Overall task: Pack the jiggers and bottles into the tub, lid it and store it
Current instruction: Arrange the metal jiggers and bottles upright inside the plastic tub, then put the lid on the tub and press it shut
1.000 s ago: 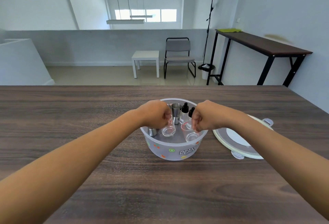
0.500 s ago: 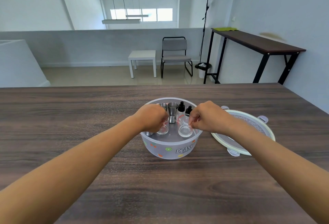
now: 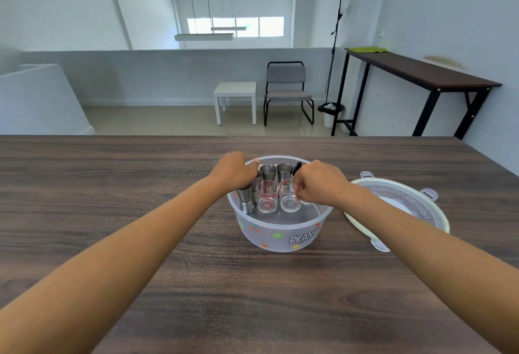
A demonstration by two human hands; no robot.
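Since a moment ago your left hand (image 3: 234, 170) has slid to the far left rim of the tub (image 3: 276, 234), uncovering the clear measuring cup (image 3: 267, 195) it was over. That hand now curls over the rim above a steel jigger (image 3: 245, 199) at the tub's left wall; its fingers are hidden, so you cannot tell whether they grip anything. Your right hand (image 3: 317, 183) sits over the right side of the tub, thumb and fingertips pinched on the rim of a second clear cup (image 3: 288, 198), which stands just beside the first one. Behind the cups two more steel jiggers (image 3: 267, 171) stand upright side by side, and a black dropper cap of a bottle (image 3: 298, 165) peeks out behind your right knuckles. The tub is translucent with fruit dots and white lettering, open, on the dark wooden table (image 3: 140, 190) in front of you. Its round lid (image 3: 427, 210) lies flat on the table just to the tub's right, partly under your right forearm.
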